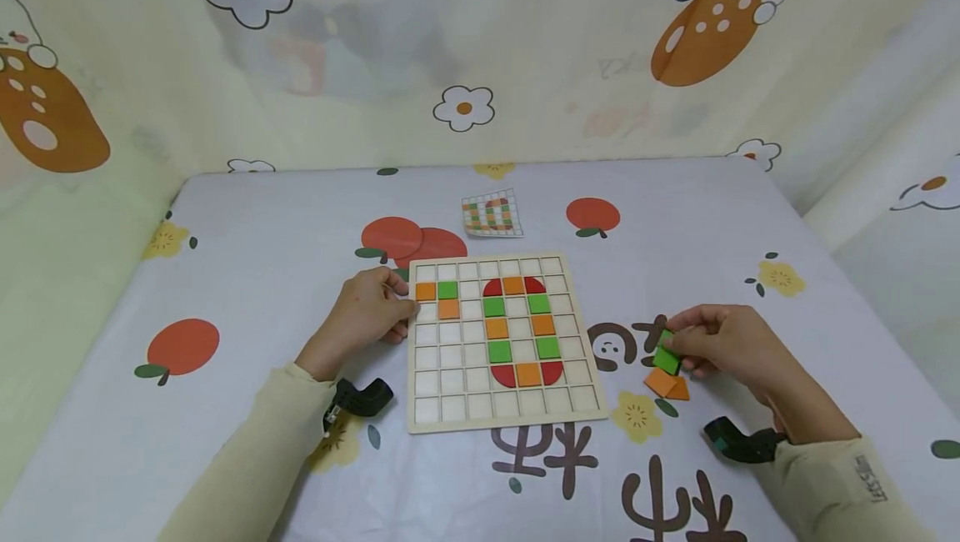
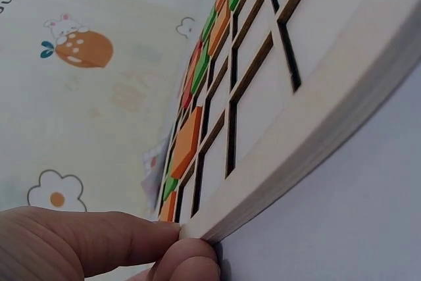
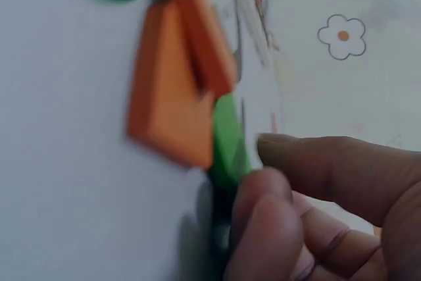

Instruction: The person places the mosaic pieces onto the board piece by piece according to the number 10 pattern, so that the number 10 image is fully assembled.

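Observation:
A square wooden grid board point(image 1: 446, 404) lies mid-table, with orange, green and red tiles in some cells. My left hand point(image 1: 367, 308) pinches its left edge between thumb and fingers; the left wrist view shows the thumb point(image 2: 125, 235) against the pale wooden rim point(image 2: 309, 143). To the right of the board, my right hand point(image 1: 727, 350) holds a green square tile point(image 1: 664, 340) by thumb and fingertips. Another green tile point(image 1: 667, 361) and orange tiles point(image 1: 660, 382) lie in a small overlapping pile just below. In the right wrist view, fingers partly hide the green piece point(image 3: 227, 139).
Behind the board lies a small printed card point(image 1: 491, 215) showing a coloured grid pattern. The table is covered with a white cloth point(image 1: 270, 275) printed with fruit and flowers. A patterned curtain point(image 1: 360, 108) hangs behind. Black wrist cameras point(image 1: 363, 398) sit at both cuffs.

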Tool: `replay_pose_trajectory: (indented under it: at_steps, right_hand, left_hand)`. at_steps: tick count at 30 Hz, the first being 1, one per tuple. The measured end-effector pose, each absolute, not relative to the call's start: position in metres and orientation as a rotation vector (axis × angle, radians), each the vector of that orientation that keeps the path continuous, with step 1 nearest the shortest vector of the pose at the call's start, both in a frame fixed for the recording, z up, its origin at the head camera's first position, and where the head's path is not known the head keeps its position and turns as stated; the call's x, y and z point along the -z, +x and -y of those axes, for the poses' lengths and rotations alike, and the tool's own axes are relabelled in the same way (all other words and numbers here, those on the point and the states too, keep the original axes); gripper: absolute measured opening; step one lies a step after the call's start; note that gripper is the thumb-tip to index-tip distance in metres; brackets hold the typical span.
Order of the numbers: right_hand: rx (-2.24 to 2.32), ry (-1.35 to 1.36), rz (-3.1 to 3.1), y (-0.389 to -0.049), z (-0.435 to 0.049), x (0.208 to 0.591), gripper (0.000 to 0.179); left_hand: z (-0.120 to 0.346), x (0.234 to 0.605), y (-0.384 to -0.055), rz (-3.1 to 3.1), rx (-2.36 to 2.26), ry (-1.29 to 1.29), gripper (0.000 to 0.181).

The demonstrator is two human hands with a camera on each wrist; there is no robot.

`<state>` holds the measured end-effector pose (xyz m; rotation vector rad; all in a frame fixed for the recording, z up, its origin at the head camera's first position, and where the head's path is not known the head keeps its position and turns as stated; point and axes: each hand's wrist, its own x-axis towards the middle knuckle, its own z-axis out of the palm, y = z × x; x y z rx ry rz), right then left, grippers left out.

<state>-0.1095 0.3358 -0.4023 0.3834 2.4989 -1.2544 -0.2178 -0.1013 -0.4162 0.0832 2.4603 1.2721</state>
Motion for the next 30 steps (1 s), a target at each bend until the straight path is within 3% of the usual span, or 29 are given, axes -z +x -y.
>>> replay_pose_trajectory:
  at_steps: [6, 14, 22, 30]
  right_hand:
    - [1.071, 0.353, -2.588, -0.106, -0.335, 0.402, 0.042]
    - [0.978, 0.366, -2.668, -0.106, -0.328, 0.398, 0.031]
    - [1.317, 0.281, -2.547, -0.123, -0.314, 0.390, 0.030]
    - [1.585, 0.144, -2.242, -0.159, -0.260, 0.386, 0.029]
  left_hand:
    - [0.103, 0.416, -0.218, -2.464, -1.274, 0.081, 0.027]
    - [0.103, 0.417, -0.219, -2.442, -1.325, 0.109, 0.026]
    - [0.101, 0.417, -0.220, -2.446, -1.327, 0.098, 0.025]
    - [0.102, 0.418, -0.219, -2.455, -1.319, 0.098, 0.025]
